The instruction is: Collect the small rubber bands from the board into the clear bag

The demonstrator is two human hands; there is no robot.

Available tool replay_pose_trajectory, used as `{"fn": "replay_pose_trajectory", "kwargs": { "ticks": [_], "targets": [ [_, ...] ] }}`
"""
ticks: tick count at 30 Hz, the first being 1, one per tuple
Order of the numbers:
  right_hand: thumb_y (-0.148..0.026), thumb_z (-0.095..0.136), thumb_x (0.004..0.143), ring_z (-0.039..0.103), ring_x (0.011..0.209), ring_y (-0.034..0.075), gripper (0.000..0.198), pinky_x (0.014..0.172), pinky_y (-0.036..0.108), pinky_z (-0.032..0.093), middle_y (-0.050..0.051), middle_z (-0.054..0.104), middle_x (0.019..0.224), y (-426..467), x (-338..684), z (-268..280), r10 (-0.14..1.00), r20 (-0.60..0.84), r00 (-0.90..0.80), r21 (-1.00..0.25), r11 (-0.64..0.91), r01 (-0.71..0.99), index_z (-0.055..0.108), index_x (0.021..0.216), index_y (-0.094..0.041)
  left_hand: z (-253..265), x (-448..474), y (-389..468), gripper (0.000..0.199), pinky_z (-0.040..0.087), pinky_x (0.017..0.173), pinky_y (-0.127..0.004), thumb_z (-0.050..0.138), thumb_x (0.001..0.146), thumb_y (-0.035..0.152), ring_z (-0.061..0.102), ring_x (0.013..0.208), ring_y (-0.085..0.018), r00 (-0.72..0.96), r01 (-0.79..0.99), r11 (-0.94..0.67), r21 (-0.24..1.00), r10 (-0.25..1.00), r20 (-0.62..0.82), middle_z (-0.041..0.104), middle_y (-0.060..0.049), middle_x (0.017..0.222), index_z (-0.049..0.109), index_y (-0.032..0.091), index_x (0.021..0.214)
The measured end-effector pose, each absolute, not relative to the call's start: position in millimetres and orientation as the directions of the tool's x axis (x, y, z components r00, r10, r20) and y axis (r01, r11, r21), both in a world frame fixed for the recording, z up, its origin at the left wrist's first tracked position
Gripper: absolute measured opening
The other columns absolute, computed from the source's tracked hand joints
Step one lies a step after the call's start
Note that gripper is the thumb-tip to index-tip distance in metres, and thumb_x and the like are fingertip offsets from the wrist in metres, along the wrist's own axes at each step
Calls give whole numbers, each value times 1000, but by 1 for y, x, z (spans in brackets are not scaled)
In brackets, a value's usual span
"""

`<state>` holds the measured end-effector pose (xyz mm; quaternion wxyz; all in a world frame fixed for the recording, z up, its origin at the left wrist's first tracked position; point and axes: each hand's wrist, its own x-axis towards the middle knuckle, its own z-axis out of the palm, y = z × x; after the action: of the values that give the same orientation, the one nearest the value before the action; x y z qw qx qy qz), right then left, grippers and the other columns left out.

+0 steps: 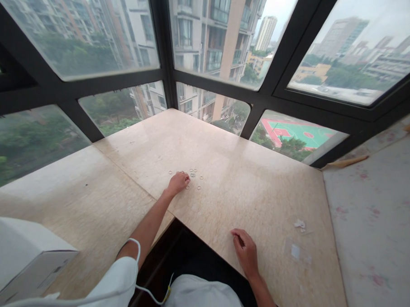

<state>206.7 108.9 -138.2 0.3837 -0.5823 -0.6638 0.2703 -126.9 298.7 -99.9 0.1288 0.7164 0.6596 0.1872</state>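
I have several small rings (193,175) lying on the table (247,188), gathered loosely about the fingertips of the left hand (179,182). As far as I can judge, the rings are out and spread, but I read no finished row or stack in them. Most lie singly; just past the fingertips a few come close together, one spot looking thicker and bluish. Which rings have been dealt with and which are left, I can't make out from here.

Relative to the left hand, one ring sits just beyond its knuckles on the left, a couple lie close along its far side, one is tucked just on the near side of the fingertips, and two more lie a little apart to the right. That hand's fingers are bunched and turned down at the table; I can't tell whether they pinch a ring or merely touch the surface.

The right hand (245,251) rests well apart from the rings, near the table's edge, loosely curled. I see nothing in it, though I can't tell whether its fingertips meet. To its right lie a clear plastic packet (295,251) and, farther out, a crumpled white scrap (299,224).
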Motion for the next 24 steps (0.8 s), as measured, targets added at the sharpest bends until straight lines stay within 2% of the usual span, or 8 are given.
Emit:
{"fn": "replay_pose_trajectory", "kwargs": {
  "ticks": [4,11,19,21,24],
  "targets": [
    [-28,47,87,61,89,20,22,82,35,50,7,67,95,108,207,-139,981,194,-18,-810,171,561,66,92,-19,-97,-125,302,13,44,69,-28,56,78,25,58,81,-22,42,894,-83,440,994,102,64,-7,79,67,21,73],
    [-29,46,87,61,90,21,23,82,36,49,8,66,96,107,206,-136,986,167,-20,-822,150,549,66,92,-19,-90,-141,296,21,44,70,-29,47,85,28,61,79,-21,-87,875,-1,484,983,160,69,-6,87,67,21,87],
    [-29,46,87,61,89,21,23,81,35,50,8,67,94,108,206,-137,982,186,-18,-814,164,557,66,91,-19,-94,-190,275,22,45,73,-28,51,82,27,62,81,-20,-359,820,240,519,923,142,70,-5,90,66,21,97],
    [-29,46,87,61,89,20,23,81,35,50,8,67,94,108,206,-138,982,189,-23,-809,169,563,66,91,-19,-96,-197,274,23,45,75,-27,51,81,27,62,82,-19,-332,823,228,521,936,114,69,-4,92,65,20,97],
    [-28,46,87,61,88,20,22,81,34,50,8,67,94,109,207,-139,979,200,-26,-800,179,572,66,91,-19,-99,-202,277,27,45,81,-26,52,79,24,62,84,-17,-204,824,121,554,975,91,68,-4,101,63,18,102]
  ]
}}
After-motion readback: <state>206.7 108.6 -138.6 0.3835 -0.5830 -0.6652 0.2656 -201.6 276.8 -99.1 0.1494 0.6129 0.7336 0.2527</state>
